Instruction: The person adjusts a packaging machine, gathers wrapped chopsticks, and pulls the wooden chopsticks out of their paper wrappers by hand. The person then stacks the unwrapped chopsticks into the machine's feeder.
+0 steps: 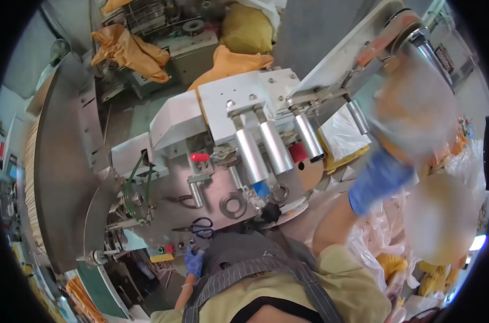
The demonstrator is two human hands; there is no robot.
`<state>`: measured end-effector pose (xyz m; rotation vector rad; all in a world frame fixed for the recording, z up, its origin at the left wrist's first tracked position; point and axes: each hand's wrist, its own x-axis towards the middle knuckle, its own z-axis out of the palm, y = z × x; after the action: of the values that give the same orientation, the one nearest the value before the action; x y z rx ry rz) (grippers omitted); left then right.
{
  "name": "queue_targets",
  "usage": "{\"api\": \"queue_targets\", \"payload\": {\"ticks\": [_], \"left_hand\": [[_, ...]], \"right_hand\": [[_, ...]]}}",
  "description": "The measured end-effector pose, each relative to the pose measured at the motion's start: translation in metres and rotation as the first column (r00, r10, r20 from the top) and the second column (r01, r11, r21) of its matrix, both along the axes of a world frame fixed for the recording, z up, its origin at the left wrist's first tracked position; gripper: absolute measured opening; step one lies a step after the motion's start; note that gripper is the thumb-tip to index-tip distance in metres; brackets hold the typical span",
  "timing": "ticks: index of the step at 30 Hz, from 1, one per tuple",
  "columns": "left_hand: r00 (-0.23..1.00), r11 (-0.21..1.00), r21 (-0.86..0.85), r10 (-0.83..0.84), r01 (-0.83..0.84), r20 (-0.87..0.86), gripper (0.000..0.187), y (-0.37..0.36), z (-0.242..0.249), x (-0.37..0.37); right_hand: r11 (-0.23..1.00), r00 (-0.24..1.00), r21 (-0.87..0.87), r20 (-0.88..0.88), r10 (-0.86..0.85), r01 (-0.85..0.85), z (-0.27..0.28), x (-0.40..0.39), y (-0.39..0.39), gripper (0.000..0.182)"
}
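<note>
My left hand [194,262], in a blue glove, is low at the control panel, its fingertips beside a small dark knob [192,243]; its finger shape is too small to tell. My right hand [381,175], also gloved in blue, is raised at the right, closed against a large blurred brownish-white thing [416,107] that hides its fingers. A second blurred, pale round shape [441,218] is below and right of it. Left of my right hand are the machine's silver rollers [277,146]. Dark-handled scissors [202,228] lie above my left hand.
Pliers [181,201] and a metal ring [232,205] rest on the machine's metal table [217,185]. Clear plastic film [373,237] is heaped at the right. A large grey disc [64,161] stands at the left. Red and green buttons [169,248] sit on the front panel.
</note>
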<state>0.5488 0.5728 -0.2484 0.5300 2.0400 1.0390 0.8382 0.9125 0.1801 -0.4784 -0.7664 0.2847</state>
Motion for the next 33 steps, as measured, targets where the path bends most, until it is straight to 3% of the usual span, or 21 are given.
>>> {"api": "queue_targets", "payload": {"ticks": [1,2,3,6,9,11,14,17,19,20,21,22,23,24,25,26,27,28,30,31,33], "left_hand": [[0.999,0.998,-0.041,0.041,-0.039,0.032,0.033,-0.017,0.005,0.0],[0.994,0.995,-0.069,0.081,-0.076,0.068,0.033,-0.027,0.01,0.001],[0.994,0.996,-0.071,0.064,-0.058,0.09,0.032,-0.03,0.013,0.002],[0.999,0.996,-0.094,0.012,-0.009,0.038,0.031,-0.043,0.047,0.005],[0.992,0.991,0.046,0.124,-0.124,0.008,0.031,-0.089,0.031,0.001],[0.974,0.975,-0.004,0.221,-0.221,0.055,0.027,-0.107,0.022,-0.009],[0.921,0.925,-0.119,0.372,-0.36,0.112,0.022,-0.145,0.024,-0.019],[0.854,0.866,-0.144,0.498,-0.479,0.152,0.019,-0.21,0.014,-0.032],[0.819,0.839,-0.108,0.545,-0.534,0.181,0.019,-0.261,-0.004,-0.042],[0.822,0.84,-0.101,0.543,-0.534,0.17,0.019,-0.28,-0.006,-0.046],[0.947,0.896,-0.31,0.281,-0.318,-0.159,0.019,-0.287,-0.016,-0.059],[0.859,0.822,-0.276,0.511,-0.498,-0.028,0.021,-0.243,0.056,-0.066],[0.844,0.832,-0.138,0.53,-0.537,-0.089,0.025,-0.254,0.015,-0.073],[0.752,0.744,-0.123,0.657,-0.657,-0.047,0.027,-0.251,0.012,-0.074],[0.595,0.601,-0.162,0.799,-0.782,0.091,0.03,-0.241,0.017,-0.074],[0.663,0.633,-0.2,0.733,-0.747,-0.155,0.031,-0.24,0.0,-0.072],[0.557,0.557,-0.158,0.829,-0.816,0.049,0.03,-0.228,0.0,-0.068],[0.52,0.519,-0.117,0.854,-0.847,0.023,0.03,-0.214,0.014,-0.062],[0.534,0.556,-0.132,0.829,-0.821,0.168,0.032,-0.198,-0.004,-0.044],[0.227,0.302,-0.149,0.897,-0.942,0.38,0.032,-0.201,-0.028,-0.032],[-0.379,-0.196,-0.333,0.621,-0.922,0.686,0.034,-0.206,-0.072,0.006]], "right_hand": [[0.968,0.9,-0.216,0.435,-0.024,0.13,0.002,-0.012,0.018,0.019],[0.94,0.677,-0.158,0.73,-0.095,0.302,0.015,-0.038,0.037,0.026],[0.941,0.604,-0.185,0.797,-0.025,0.284,0.016,-0.058,0.076,0.03],[0.885,0.094,0.012,0.994,-0.063,0.466,-0.012,-0.101,0.217,0.031],[0.843,-0.321,0.051,0.936,0.146,0.535,-0.039,-0.135,0.311,0.035],[0.886,-0.336,-0.065,0.911,0.241,0.459,-0.016,-0.172,0.342,0.043],[0.833,-0.415,-0.398,0.732,0.541,0.384,-0.068,-0.209,0.325,0.062],[0.903,-0.441,-0.426,0.822,0.361,-0.054,-0.037,-0.253,0.272,0.059],[0.83,-0.676,-0.557,0.611,0.413,0.003,-0.003,-0.28,0.179,0.055],[0.88,-0.895,-0.468,0.42,0.15,-0.072,-0.016,-0.3,0.158,0.056],[0.81,-0.962,-0.573,0.27,0.043,-0.125,-0.037,-0.306,0.124,0.056],[0.648,-0.978,-0.739,0.206,-0.042,-0.184,-0.063,-0.301,0.086,0.053],[0.445,-0.984,-0.879,0.128,-0.128,-0.172,-0.088,-0.296,0.05,0.052],[0.582,-0.917,-0.766,0.024,-0.398,-0.273,-0.07,-0.297,-0.031,0.056],[0.382,-0.862,-0.91,-0.058,-0.504,-0.162,-0.084,-0.294,-0.064,0.057],[0.411,-0.853,-0.88,-0.391,-0.346,0.237,-0.062,-0.316,-0.127,0.058],[0.309,-0.803,-0.89,-0.442,-0.4,0.336,-0.083,-0.309,-0.146,0.057],[0.271,-0.749,-0.891,-0.453,-0.484,0.364,-0.095,-0.315,-0.163,0.057],[0.411,-0.624,-0.812,-0.582,-0.522,0.414,-0.116,-0.342,-0.187,0.054],[0.362,-0.651,-0.865,-0.5,-0.572,0.347,-0.15,-0.335,-0.179,0.052],[0.395,-0.661,-0.839,-0.54,-0.521,0.374,-0.257,-0.312,-0.142,0.036]]}}
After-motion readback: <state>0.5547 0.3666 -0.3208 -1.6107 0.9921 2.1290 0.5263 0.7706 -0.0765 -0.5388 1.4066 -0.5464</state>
